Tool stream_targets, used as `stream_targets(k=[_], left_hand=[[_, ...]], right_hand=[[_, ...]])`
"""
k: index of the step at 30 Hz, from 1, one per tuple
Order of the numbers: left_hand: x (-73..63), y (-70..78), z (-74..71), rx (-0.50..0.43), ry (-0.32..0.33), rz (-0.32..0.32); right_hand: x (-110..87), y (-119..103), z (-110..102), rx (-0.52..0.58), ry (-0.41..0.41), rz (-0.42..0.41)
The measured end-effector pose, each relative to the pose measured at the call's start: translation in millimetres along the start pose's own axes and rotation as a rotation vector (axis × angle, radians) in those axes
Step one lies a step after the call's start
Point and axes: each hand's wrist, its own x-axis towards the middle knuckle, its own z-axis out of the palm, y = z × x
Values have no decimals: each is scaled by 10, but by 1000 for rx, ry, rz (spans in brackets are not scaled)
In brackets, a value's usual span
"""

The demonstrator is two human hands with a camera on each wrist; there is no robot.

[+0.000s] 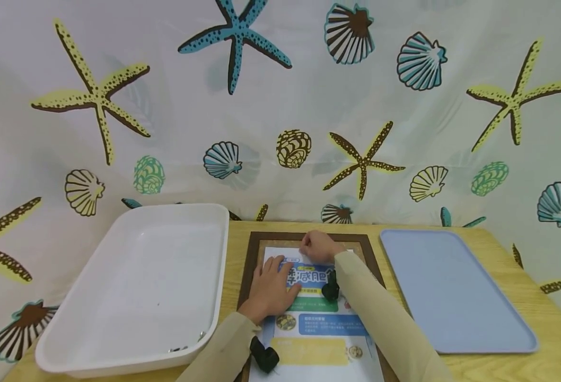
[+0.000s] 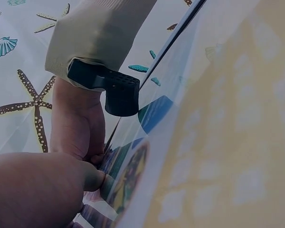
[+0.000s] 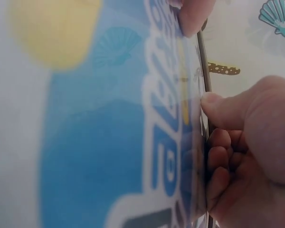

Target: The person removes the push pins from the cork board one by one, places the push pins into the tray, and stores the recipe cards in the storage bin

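A printed poster point(image 1: 318, 323) with blue, green and yellow blocks lies on a cork board with a dark brown frame point(image 1: 368, 246). My left hand point(image 1: 272, 289) rests on the poster's upper left part, fingers spread. At the poster's top edge, my right hand point(image 1: 321, 246) has its fingers curled. In the right wrist view the right thumb point(image 3: 218, 107) presses at that edge, its curled fingers point(image 3: 218, 164) against the board. Anything under the thumb tip is hidden. The left wrist view shows the left thumb point(image 2: 88, 175) touching the poster's glossy surface.
On the left stands a white tray point(image 1: 142, 265) with a few small shiny pieces point(image 1: 177, 349) near its front edge. A flat blue tray point(image 1: 457, 292) lies on the right of the wooden table point(image 1: 495, 366). Behind hangs a curtain point(image 1: 280, 106) printed with starfish and shells.
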Motion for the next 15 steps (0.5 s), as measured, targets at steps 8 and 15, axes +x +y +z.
stream_targets(k=[8, 15], left_hand=[[-16, 20, 2, 2, 3, 3], [-15, 21, -39, 8, -2, 8]], right_hand=[[-12, 35, 43, 4, 15, -16], [-34, 35, 13, 46, 6, -50]])
